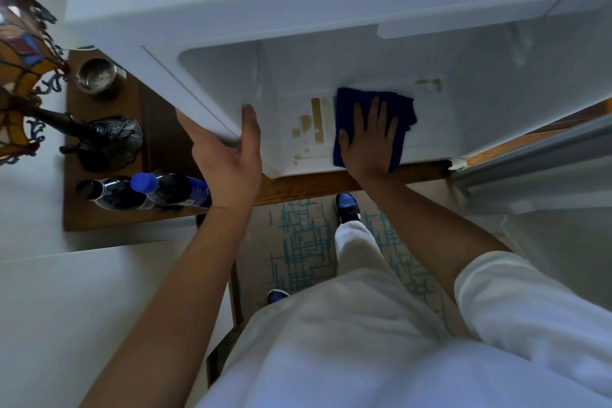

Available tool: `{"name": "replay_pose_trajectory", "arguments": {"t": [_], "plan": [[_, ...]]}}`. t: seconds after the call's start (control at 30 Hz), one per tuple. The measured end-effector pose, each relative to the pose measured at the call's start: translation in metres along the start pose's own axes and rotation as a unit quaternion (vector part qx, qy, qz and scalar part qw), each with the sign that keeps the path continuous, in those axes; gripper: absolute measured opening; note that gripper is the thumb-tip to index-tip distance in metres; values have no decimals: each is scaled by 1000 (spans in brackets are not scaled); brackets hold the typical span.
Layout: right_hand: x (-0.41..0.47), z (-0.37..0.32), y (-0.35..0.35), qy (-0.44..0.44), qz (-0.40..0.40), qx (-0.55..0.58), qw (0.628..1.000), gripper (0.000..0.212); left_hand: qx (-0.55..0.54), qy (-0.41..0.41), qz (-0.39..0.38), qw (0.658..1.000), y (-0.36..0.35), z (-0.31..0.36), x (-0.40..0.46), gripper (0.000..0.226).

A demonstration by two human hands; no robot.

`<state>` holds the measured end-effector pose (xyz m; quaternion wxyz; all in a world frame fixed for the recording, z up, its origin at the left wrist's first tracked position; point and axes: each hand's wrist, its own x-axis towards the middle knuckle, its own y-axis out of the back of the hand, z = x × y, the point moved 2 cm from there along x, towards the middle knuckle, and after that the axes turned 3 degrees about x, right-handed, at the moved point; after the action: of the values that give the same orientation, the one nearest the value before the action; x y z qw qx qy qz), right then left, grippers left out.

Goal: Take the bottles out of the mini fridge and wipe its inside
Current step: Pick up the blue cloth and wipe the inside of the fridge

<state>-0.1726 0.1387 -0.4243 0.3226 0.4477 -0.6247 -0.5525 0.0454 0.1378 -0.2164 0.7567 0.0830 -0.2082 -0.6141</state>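
The white mini fridge (480, 83) stands open on a wooden table, seen from above. No bottles show inside it. Brown stains (314, 122) mark its white floor. A dark blue cloth (371, 99) lies flat on that floor, and my right hand (369, 139) presses on it with fingers spread. My left hand (228, 159) grips the lower front corner of the fridge's left wall. Two dark bottles (145, 190) stand on the table left of the fridge, one with a blue cap, one with a black cap.
The fridge door (536, 156) hangs open at the right. On the wooden table (331, 180) to the left are a stained-glass lamp (20, 69) with a dark base and a small metal cup (97, 76). A patterned rug (301, 242) lies below.
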Motion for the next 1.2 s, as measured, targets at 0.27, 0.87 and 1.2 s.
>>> {"name": "replay_pose_trajectory", "arguments": {"t": [0.27,0.87,1.2], "plan": [[-55,33,-6,99,16,-14,995,62,-8,-4,-18,1000,2,-5,2,75],[9,-9,-3,-72,-7,42,996,60,-14,-7,-21,1000,1,-5,2,72],[-67,11,-5,40,6,0,999,58,-34,4,-30,999,5,-3,-1,68]]}}
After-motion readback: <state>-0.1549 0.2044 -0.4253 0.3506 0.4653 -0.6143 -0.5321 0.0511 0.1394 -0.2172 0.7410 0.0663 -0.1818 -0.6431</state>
